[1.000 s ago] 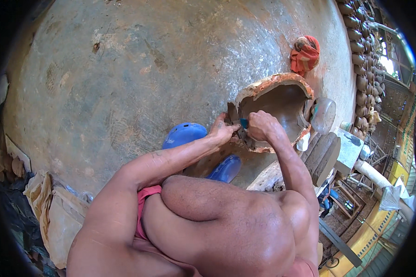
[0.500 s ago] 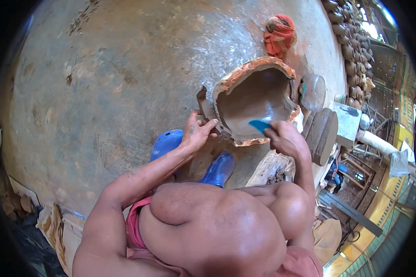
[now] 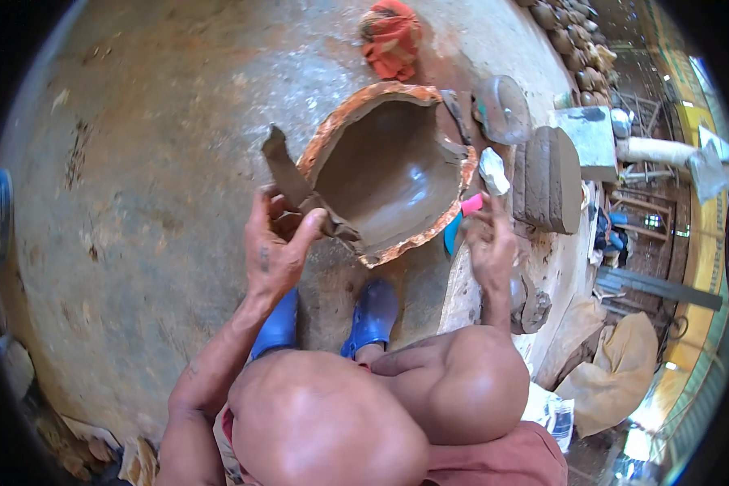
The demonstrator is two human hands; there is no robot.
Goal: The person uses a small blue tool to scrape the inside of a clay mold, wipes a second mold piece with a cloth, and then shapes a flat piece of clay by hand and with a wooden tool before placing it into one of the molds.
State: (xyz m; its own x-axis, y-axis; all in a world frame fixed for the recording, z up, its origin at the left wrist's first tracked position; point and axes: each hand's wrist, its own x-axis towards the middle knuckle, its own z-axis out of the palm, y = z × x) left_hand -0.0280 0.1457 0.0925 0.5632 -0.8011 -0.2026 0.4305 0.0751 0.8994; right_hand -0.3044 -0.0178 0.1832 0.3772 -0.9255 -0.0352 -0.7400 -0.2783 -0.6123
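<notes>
A wide bowl-shaped mould [image 3: 344, 113] with a rough orange rim sits before me, its inside lined with smooth wet brown clay [image 3: 381, 174]. My left hand [image 3: 277, 247] grips a bent grey-brown clay strip [image 3: 287, 174] at the bowl's left rim, thumb on the near side. The strip's upper end sticks up free, and its lower end touches the rim. Right of the bowl, my right hand [image 3: 492, 247] has its fingers apart. By its fingertips are a small pink piece [image 3: 471, 203] and a teal scraper [image 3: 453, 235], partly hidden by the rim and hand.
Stacked clay slabs [image 3: 552, 180] stand on the right, near a clear plastic tub [image 3: 502, 109] and a white lump [image 3: 494, 171]. An orange cloth bundle [image 3: 393, 40] lies beyond the bowl. Blue shoes [image 3: 374, 312] are on my feet. Round pots [image 3: 571, 36] line the far right.
My right hand has left the bowl's inside, and the teal scraper is now beside the outer rim. The view has shifted. The left hand still holds the clay strip, now more upright.
</notes>
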